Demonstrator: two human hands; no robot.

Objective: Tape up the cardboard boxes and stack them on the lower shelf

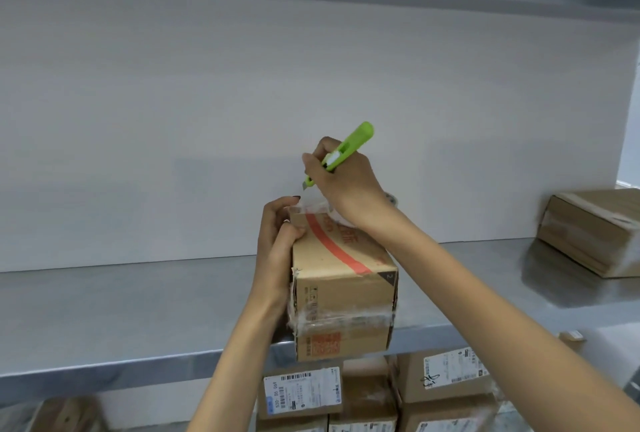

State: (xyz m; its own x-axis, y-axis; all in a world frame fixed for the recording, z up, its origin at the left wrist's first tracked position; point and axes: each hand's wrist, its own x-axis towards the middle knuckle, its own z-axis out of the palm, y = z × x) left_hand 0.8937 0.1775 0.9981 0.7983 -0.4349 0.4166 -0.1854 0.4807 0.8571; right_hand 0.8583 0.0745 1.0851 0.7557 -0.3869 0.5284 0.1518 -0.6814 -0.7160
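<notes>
A brown cardboard box (341,279) with a red stripe and clear tape around it stands on the steel shelf (138,310). My left hand (278,234) grips its far left top corner, fingers curled over the edge. My right hand (341,177) holds a green utility knife (346,149) above the box's far edge, its blade tip pointing down at a strip of clear tape (313,204) rising from the box top. The tape roll is mostly hidden behind my right wrist.
Another taped cardboard box (592,230) lies at the shelf's right end. Below the shelf edge, several labelled boxes (374,393) are stacked on the lower level, and one more box (65,414) sits at the lower left. A white wall backs the shelf.
</notes>
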